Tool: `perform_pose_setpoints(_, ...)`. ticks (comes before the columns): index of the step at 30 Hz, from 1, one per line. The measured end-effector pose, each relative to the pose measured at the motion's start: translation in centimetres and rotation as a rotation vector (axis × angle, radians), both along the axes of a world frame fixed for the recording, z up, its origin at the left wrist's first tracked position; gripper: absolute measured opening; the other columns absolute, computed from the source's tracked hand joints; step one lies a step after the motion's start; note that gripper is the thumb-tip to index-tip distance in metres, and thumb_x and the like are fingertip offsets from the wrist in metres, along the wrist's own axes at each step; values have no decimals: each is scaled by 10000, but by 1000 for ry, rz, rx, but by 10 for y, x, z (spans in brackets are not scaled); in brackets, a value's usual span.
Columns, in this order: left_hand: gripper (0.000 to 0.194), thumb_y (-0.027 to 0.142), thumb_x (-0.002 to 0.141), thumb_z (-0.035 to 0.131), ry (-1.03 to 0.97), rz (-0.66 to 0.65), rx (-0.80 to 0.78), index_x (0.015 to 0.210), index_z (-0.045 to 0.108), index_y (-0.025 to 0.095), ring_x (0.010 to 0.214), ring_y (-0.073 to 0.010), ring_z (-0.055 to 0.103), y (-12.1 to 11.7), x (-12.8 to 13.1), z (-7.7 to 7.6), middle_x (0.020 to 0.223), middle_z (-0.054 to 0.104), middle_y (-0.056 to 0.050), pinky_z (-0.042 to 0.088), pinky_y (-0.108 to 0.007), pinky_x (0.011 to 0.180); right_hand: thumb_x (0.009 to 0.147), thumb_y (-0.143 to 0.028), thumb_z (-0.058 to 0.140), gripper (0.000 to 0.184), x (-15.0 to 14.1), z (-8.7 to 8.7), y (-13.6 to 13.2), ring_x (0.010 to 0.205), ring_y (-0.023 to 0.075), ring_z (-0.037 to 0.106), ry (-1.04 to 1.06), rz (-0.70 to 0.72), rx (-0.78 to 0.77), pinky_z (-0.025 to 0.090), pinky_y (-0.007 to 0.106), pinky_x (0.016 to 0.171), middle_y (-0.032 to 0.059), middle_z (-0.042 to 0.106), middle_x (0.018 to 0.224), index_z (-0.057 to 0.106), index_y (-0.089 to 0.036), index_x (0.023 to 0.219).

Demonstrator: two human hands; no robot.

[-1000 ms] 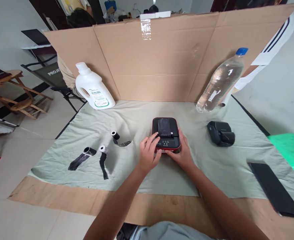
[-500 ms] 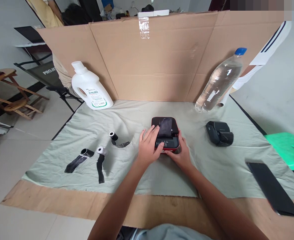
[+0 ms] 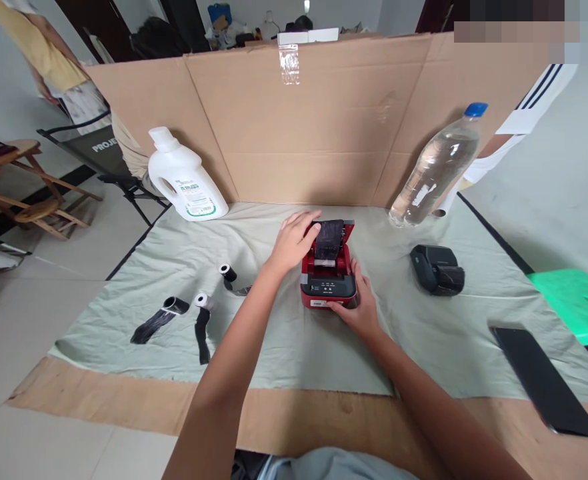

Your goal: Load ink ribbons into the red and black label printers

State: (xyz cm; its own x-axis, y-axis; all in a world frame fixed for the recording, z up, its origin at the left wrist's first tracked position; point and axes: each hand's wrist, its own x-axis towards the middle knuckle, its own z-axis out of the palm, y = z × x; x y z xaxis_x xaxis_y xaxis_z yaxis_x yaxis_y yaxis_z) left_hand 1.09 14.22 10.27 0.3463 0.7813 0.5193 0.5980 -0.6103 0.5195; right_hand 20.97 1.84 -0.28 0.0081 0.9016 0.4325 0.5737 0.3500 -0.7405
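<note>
A small red and black printer (image 3: 328, 285) stands on the grey cloth (image 3: 284, 333) at the middle of the table. Its lid (image 3: 330, 240) is swung up and back, showing a dark roll inside. My left hand (image 3: 294, 241) grips the raised lid at its left edge. My right hand (image 3: 357, 308) holds the printer's front right corner, fingers curled against the body. Three small rolls with dark strips (image 3: 201, 308) lie on the cloth to the left.
A second black printer (image 3: 437, 269) sits to the right. A white detergent jug (image 3: 185, 179) and a clear water bottle (image 3: 437, 167) lean against the cardboard wall (image 3: 324, 127). A black phone (image 3: 544, 380) lies front right, a green stool (image 3: 574, 300) beyond it. People stand behind.
My left hand went from the printer's front buttons up to the lid, and the lid has swung open. My right hand stayed on the printer's front corner.
</note>
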Motion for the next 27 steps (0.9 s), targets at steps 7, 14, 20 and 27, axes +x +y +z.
perform_pose_setpoints(7, 221, 260, 958, 594, 160, -105, 245, 1084, 769, 310, 1506, -315, 334, -68, -11, -12, 1526, 548, -19, 252, -601, 1236, 986, -500, 518, 669, 11, 18, 2, 1317, 313, 554, 29, 47, 155, 495, 527, 1067, 114, 474, 1588, 385, -253, 1593)
perform_pose_setpoints(14, 391, 486, 882, 662, 88, -145, 350, 1220, 707, 295, 1302, -309, 523, -118, -27, -68, 1351, 672, -90, 347, -528, 1147, 979, -305, 508, 290, 15, 88, 69, 845, 230, 706, -349, 173, -84, 551, 372, 820, 61, 789, 943, 788, -230, 987)
perform_pose_setpoints(20, 446, 513, 903, 601, -25, -110, 492, 1282, 680, 292, 1193, -285, 552, -125, -16, -91, 1245, 698, -95, 393, -463, 1083, 839, -145, 654, 193, -29, 116, 106, 964, 315, 729, -1070, 403, -344, 524, 352, 749, 139, 783, 1026, 785, -191, 973)
perform_pose_setpoints(27, 460, 511, 939, 525, -70, -48, 437, 1319, 646, 281, 1189, -282, 568, -122, -22, -91, 1276, 665, -100, 428, -464, 1056, 823, -172, 654, 94, -37, 125, 102, 858, 312, 727, -1129, 391, -348, 477, 326, 648, 179, 760, 942, 725, -139, 874)
